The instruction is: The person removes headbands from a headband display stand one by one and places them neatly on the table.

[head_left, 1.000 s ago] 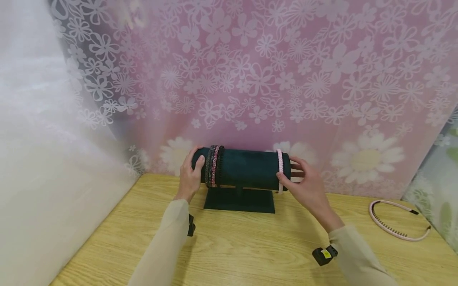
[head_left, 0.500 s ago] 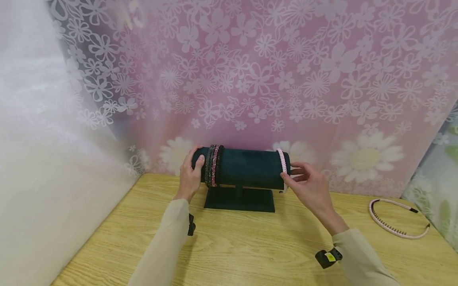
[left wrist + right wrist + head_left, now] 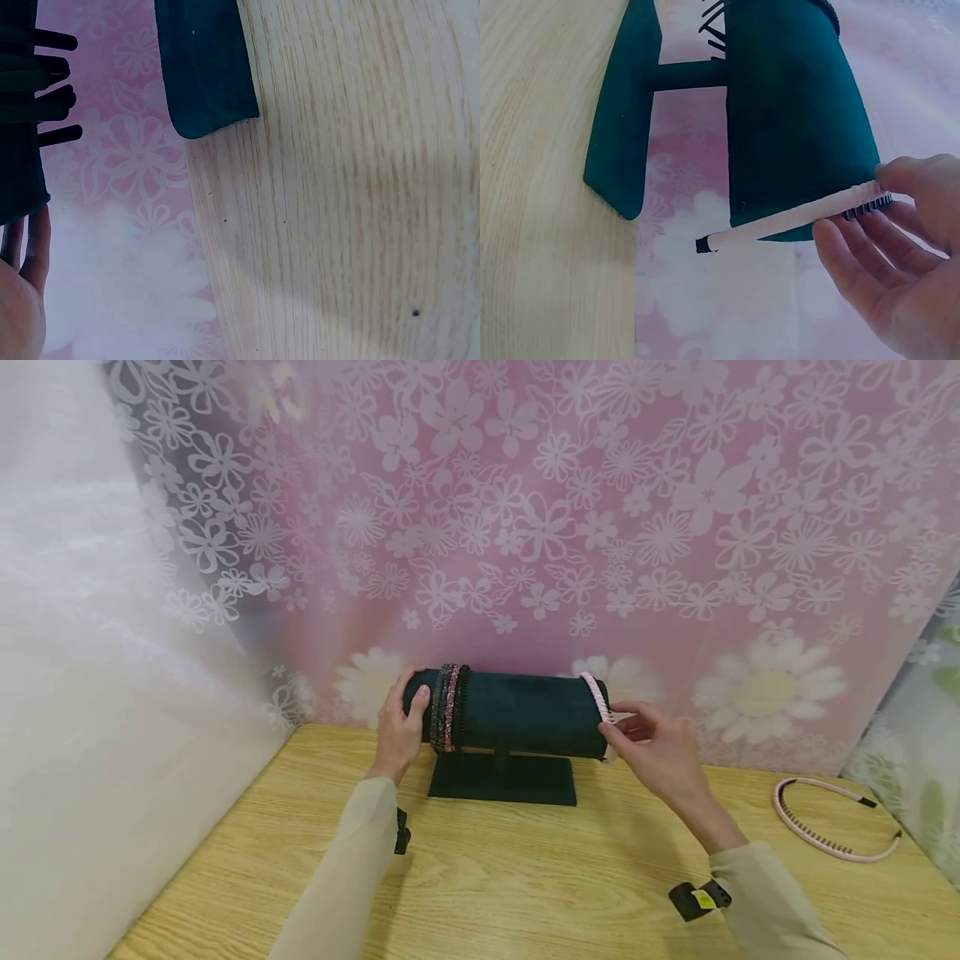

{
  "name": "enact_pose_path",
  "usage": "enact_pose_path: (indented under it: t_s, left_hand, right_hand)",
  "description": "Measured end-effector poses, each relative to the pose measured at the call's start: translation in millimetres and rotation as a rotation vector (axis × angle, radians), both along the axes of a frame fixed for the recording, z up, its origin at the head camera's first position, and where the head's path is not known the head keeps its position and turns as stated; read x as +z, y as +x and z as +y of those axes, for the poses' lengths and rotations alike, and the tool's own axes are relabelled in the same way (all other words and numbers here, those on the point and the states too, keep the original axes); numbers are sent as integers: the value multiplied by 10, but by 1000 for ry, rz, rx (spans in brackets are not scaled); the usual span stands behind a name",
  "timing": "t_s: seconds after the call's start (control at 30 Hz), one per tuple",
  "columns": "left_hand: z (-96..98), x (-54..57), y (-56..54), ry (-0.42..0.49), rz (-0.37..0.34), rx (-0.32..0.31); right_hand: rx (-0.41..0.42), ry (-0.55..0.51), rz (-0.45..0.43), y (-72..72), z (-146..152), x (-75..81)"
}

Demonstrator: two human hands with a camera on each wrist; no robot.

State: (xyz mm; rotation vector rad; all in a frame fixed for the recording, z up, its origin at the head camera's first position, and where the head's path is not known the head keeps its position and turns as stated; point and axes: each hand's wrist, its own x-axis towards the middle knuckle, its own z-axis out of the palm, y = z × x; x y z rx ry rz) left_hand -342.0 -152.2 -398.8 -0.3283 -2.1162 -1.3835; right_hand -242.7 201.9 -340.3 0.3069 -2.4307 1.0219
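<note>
A dark green velvet roll stand (image 3: 525,714) with a flat base stands on the table. Around its right end sits a pink headband (image 3: 596,697), tilted and partly past the roll's edge. My right hand (image 3: 663,752) pinches this headband between thumb and fingers; in the right wrist view its black tip and small comb teeth (image 3: 866,208) show. My left hand (image 3: 399,735) grips the roll's left end, thumb on the front. Close to it, several dark and glittery headbands (image 3: 450,708) sit side by side on the roll. Their dark ends (image 3: 56,112) stick out in the left wrist view.
Another pink headband (image 3: 802,835) with inner teeth lies on the wooden table (image 3: 480,885) at the right. A pink flowered curtain (image 3: 525,527) hangs right behind the stand, and a white sheet (image 3: 112,693) closes off the left side.
My right hand has moved a little to the right, drawing the pink headband toward the roll's right end and tilting it. The left hand and the stand have stayed in place.
</note>
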Motion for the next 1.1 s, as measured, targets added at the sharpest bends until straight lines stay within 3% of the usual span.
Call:
enact_pose_path:
  t_s: [0.5, 1.1]
  left_hand:
    - [2, 11, 4, 5, -1, -5]
    - [1, 12, 12, 13, 2, -15]
  right_hand:
    - [37, 31, -73, 35, 62, 77]
    - [36, 26, -33, 153, 292, 4]
